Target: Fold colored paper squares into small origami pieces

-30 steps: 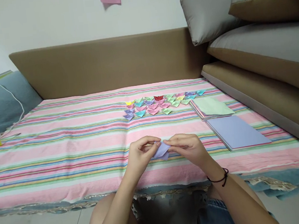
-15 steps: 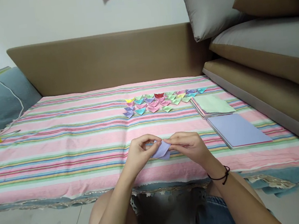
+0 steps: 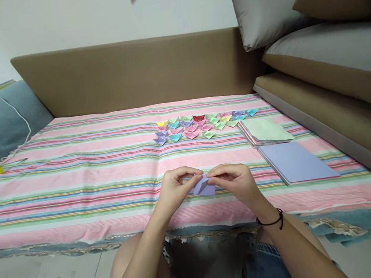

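Between my two hands is a small piece of folded purple paper (image 3: pixel 206 189), held just above the striped cloth. My left hand (image 3: pixel 179 185) pinches its left upper side between thumb and fingers. On the other side, my right hand (image 3: pixel 233 178) grips the right upper part, also with thumb against fingers. A crease and a flap show on the paper's front; the fingertips hide its upper edge. Beyond the hands, several small folded paper boats (image 3: pixel 191 134) in pink, green, blue, purple, yellow and red stand in rows.
Right of my hands lies a stack of purple paper (image 3: pixel 298 162), with a stack topped by pale green sheets (image 3: pixel 266 129) behind it. Large cushions (image 3: pixel 329 51) pile up along the right. A white cable (image 3: pixel 18 113) runs across the left side. The striped cloth (image 3: pixel 76 182) covers the surface.
The purple paper has turned in my fingers, so a creased flap now faces me. My hands have come slightly closer together. The view has shifted a little.
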`<state>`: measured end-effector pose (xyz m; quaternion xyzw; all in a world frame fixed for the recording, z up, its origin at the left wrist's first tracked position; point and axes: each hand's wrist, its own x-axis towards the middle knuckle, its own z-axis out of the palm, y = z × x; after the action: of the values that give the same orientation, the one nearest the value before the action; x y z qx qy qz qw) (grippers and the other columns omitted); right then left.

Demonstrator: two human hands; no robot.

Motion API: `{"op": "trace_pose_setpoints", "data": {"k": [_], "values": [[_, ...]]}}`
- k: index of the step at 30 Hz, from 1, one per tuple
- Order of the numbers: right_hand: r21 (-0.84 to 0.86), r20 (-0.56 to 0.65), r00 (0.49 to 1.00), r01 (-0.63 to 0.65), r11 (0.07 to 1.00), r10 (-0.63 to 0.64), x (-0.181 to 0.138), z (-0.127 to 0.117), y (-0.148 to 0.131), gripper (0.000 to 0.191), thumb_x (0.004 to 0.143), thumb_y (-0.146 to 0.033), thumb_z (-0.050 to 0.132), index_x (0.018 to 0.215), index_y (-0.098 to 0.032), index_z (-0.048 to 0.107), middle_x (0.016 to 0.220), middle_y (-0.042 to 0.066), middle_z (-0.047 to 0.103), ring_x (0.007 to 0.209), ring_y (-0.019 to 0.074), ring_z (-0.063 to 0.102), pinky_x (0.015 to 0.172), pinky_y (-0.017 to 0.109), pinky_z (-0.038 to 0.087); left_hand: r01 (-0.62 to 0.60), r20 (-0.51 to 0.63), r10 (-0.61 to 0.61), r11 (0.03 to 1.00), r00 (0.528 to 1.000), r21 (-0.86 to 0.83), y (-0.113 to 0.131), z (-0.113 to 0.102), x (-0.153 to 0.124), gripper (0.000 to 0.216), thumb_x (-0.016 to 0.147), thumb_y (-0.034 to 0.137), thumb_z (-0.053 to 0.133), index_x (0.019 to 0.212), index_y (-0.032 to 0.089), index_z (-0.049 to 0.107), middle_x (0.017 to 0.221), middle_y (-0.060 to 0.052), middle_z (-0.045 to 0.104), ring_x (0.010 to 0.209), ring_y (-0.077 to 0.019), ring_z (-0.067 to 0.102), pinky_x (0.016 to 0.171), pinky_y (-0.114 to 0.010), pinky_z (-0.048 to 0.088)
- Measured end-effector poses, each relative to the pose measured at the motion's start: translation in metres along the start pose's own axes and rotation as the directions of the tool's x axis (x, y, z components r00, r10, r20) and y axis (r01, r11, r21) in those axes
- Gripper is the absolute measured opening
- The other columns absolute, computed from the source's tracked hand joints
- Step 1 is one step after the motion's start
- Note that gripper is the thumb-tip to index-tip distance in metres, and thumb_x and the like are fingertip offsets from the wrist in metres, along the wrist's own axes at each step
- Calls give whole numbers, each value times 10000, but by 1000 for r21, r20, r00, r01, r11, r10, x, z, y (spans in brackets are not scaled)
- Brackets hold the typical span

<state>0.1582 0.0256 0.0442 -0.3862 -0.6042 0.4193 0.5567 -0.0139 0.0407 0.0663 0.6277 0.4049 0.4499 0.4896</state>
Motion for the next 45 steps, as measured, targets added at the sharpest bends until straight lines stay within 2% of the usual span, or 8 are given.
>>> {"op": "trace_pose_setpoints", "data": {"k": [4, 10, 16, 24, 29, 34, 40, 45], "values": [[87, -24, 995, -93, 992, 95, -2, 5, 1, 111, 646, -273, 750, 696, -184, 707, 711, 46, 709, 660, 183, 663, 581, 274, 551, -5, 24, 5, 1000, 1000, -16, -6, -1, 0, 176, 692, 300, 689, 760, 139, 707, 715, -70, 697, 568, -135, 597, 492, -207, 464], [61, -87, 992, -86, 994, 91, -1, 4, 2, 99, 658, -262, 738, 671, -181, 682, 659, 32, 680, 608, 157, 621, 539, 252, 497, -12, 102, 14, 1000, 995, -19, -3, -3, -1, 259, 810, 343, 563, 880, 143, 711, 817, -79, 684, 744, -168, 606, 644, -250, 484], [55, -108, 988, -106, 993, 112, -1, 5, 4, 119, 651, -273, 741, 672, -174, 679, 670, 44, 676, 612, 164, 616, 531, 261, 484, 53, 49, -51, 997, 998, -55, -6, 5, -2, 265, 674, 328, 719, 860, 140, 704, 703, -50, 675, 588, -133, 570, 493, -215, 423], [85, -187, 971, -136, 987, 150, 0, 5, 2, 295, 551, -264, 802, 794, -166, 667, 634, 11, 625, 575, 128, 571, 493, 222, 458, 57, -37, -60, 995, 998, -86, -8, 8, -2, 210, 626, 276, 755, 783, 141, 717, 620, -29, 670, 477, -97, 527, 440, -204, 399], [106, -148, 965, -202, 974, 216, 0, 5, 2, 240, 588, -328, 775, 742, -167, 681, 603, 8, 615, 548, 122, 554, 469, 225, 446, 33, -44, -37, 996, 998, -82, -9, 9, -2, 184, 646, 251, 743, 791, 144, 705, 667, -30, 665, 560, -107, 568, 496, -194, 435], [145, -85, 961, -248, 958, 262, 1, 3, 2, 178, 622, -328, 751, 713, -183, 704, 682, 32, 681, 600, 142, 599, 512, 241, 473, 35, -1, -36, 984, 999, -173, -9, 10, -2, 335, 684, 236, 718, 994, 170, 609, 666, -4, 640, 570, -98, 562, 500, -179, 434], [143, -152, 950, -253, 957, 274, 2, 3, 2, 178, 564, -312, 782, 660, -180, 711, 643, 29, 677, 571, 143, 595, 485, 241, 462, 16, -9, -18, 984, 1000, -176, -11, 14, -2, 177, 688, 238, 711, 813, 148, 625, 698, -11, 612, 642, -104, 573, 514, -166, 444], [130, -165, 955, -225, 966, 245, 2, 4, 2, 184, 567, -315, 780, 661, -171, 713, 634, 39, 679, 541, 137, 579, 450, 235, 436, 14, -7, -16, 965, 1000, -262, -13, 17, -1, 226, 690, 228, 712, 875, 168, 597, 664, 10, 629, 570, -78, 551, 523, -167, 432]]}}
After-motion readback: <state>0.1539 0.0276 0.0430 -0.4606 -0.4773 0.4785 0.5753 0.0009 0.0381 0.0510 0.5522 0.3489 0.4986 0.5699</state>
